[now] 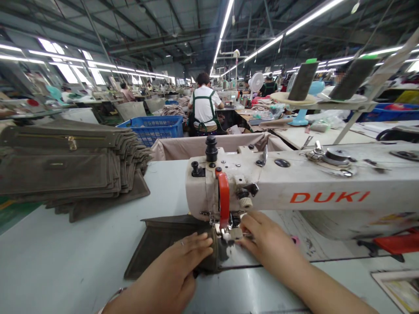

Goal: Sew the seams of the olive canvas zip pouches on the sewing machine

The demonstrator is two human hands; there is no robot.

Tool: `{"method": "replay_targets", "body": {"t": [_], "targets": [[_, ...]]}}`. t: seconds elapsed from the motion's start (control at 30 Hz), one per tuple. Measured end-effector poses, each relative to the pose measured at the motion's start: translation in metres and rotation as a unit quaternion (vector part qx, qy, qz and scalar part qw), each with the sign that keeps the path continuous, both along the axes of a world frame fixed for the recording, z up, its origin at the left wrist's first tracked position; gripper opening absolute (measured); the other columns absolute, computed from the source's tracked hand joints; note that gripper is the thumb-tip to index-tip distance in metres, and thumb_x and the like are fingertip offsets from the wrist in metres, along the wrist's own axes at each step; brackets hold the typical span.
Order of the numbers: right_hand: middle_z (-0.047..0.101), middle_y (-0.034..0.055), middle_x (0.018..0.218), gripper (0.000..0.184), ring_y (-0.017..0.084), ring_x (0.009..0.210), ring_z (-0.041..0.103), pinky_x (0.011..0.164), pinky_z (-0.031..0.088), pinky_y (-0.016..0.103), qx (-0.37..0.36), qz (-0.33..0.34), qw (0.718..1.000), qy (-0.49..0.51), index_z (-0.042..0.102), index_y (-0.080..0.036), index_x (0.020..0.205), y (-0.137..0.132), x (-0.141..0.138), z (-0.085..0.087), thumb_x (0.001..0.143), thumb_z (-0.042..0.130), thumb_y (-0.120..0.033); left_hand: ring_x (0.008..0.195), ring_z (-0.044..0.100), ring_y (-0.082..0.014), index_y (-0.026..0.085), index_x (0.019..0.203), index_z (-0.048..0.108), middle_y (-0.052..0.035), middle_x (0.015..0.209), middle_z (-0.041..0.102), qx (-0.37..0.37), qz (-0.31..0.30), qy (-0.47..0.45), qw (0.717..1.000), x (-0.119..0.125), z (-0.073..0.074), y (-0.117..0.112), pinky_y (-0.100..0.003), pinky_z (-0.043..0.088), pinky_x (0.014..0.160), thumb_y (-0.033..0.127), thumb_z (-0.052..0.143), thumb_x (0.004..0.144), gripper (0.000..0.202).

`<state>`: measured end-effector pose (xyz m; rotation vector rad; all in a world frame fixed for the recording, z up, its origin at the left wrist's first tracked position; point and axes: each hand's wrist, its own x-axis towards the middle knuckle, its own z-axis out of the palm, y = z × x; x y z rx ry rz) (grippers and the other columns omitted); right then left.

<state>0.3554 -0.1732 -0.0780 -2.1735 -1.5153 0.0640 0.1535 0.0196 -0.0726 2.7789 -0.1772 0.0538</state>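
Observation:
A dark olive fabric panel point(163, 237) lies on the sewing machine's bed, its right edge by the presser foot point(220, 230). My left hand point(185, 261) rests flat on the panel, fingers stretched towards the foot, with a ring on one finger. Just right of the needle area, my right hand point(266, 237) has its thumb and fingers bent together at a small metal part point(236, 234). What sits between those fingertips is hidden. Above both hands is the white sewing machine head point(271, 183) with a red guard point(224, 198).
A thick stack of olive fabric pieces with zippers point(65, 165) stands on the table at left. Behind the machine are a cloth-lined bin point(183, 146) and a blue basket point(157, 128). Thread cones point(304, 80) stand at right. A person point(204, 104) sits ahead, facing away.

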Motion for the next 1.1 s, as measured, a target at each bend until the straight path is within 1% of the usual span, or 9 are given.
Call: {"method": "replay_targets", "body": {"t": [0.1,0.27,0.33,0.57,0.73,0.8,0.9,1.03,1.1], "targets": [[0.057,0.0081,0.087,0.006,0.026,0.082,0.054,0.07,0.048,0.041,0.027,-0.002,0.999,-0.024,0.056,-0.017,0.086,0.009,-0.011,-0.014,0.09,0.06,-0.017,0.139,0.041,-0.0224,0.021,0.141,0.048,-0.0043,0.15,0.045,-0.053,0.033,-0.001,0.998,0.001,-0.001,0.003,-0.045,0.035,0.115,0.003,0.045,0.08,0.063],[0.062,0.0074,0.102,0.016,0.022,0.093,0.056,0.081,0.05,0.037,0.096,0.165,0.981,0.017,0.057,-0.018,0.104,0.0,-0.033,-0.003,0.092,0.048,-0.012,0.132,0.049,-0.017,0.036,0.14,0.049,0.0054,0.143,0.054,-0.185,0.071,0.059,0.978,0.005,0.012,0.017,-0.036,0.034,0.116,0.02,0.044,0.099,0.044],[0.062,0.0086,0.11,0.024,0.022,0.099,0.056,0.086,0.049,0.037,0.095,0.185,0.977,0.043,0.055,-0.018,0.112,-0.002,-0.036,0.0,0.09,0.048,-0.01,0.133,0.048,-0.0154,0.039,0.141,0.046,0.0078,0.144,0.052,-0.208,0.067,0.069,0.973,0.006,0.017,0.021,-0.033,0.032,0.117,0.018,0.042,0.099,0.047],[0.062,0.0089,0.111,0.025,0.024,0.097,0.057,0.083,0.05,0.041,0.061,0.179,0.98,0.058,0.056,-0.018,0.11,0.0,-0.037,-0.002,0.087,0.048,-0.01,0.131,0.051,-0.0164,0.032,0.139,0.051,0.0056,0.141,0.055,-0.19,0.101,0.066,0.974,0.006,0.02,0.017,-0.034,0.034,0.116,0.003,0.041,0.086,0.061],[0.06,0.0091,0.122,0.043,0.024,0.106,0.055,0.088,0.049,0.04,0.063,0.193,0.978,0.049,0.054,-0.019,0.123,0.002,-0.037,0.0,0.082,0.048,-0.007,0.123,0.058,-0.0194,0.028,0.132,0.059,0.0007,0.132,0.064,-0.213,0.109,0.042,0.97,0.011,0.023,0.014,-0.037,0.043,0.109,0.02,0.044,0.097,0.039],[0.061,0.0071,0.12,0.038,0.024,0.103,0.055,0.086,0.049,0.04,0.066,0.204,0.976,0.035,0.06,-0.021,0.112,0.002,-0.037,0.001,0.079,0.05,-0.006,0.12,0.06,-0.0181,0.03,0.131,0.059,0.0015,0.13,0.065,-0.225,0.103,0.029,0.969,0.011,0.026,0.013,-0.035,0.044,0.108,0.025,0.04,0.101,0.036],[0.063,0.0065,0.103,0.021,0.022,0.09,0.057,0.077,0.049,0.037,0.076,0.191,0.978,0.045,0.062,-0.019,0.089,0.001,-0.037,0.002,0.075,0.051,-0.007,0.117,0.062,-0.0161,0.031,0.131,0.058,0.003,0.128,0.066,-0.204,0.113,0.027,0.972,0.011,0.027,0.012,-0.032,0.047,0.105,0.02,0.039,0.1,0.038],[0.061,0.0105,0.12,0.048,0.024,0.105,0.055,0.088,0.049,0.038,0.08,0.189,0.978,0.046,0.056,-0.016,0.121,0.003,-0.038,0.004,0.075,0.048,-0.005,0.117,0.062,-0.0167,0.029,0.129,0.06,0.0029,0.127,0.066,-0.179,0.125,0.027,0.975,0.011,0.023,0.011,-0.034,0.046,0.106,0.006,0.045,0.087,0.05],[0.06,0.0084,0.123,0.053,0.025,0.108,0.054,0.09,0.047,0.041,0.053,0.213,0.975,0.027,0.058,-0.021,0.123,0.004,-0.039,0.004,0.074,0.049,-0.006,0.119,0.061,-0.0175,0.03,0.128,0.062,0.003,0.128,0.066,-0.184,0.121,0.028,0.975,0.013,0.02,0.011,-0.035,0.044,0.108,0.008,0.051,0.087,0.048]]}}
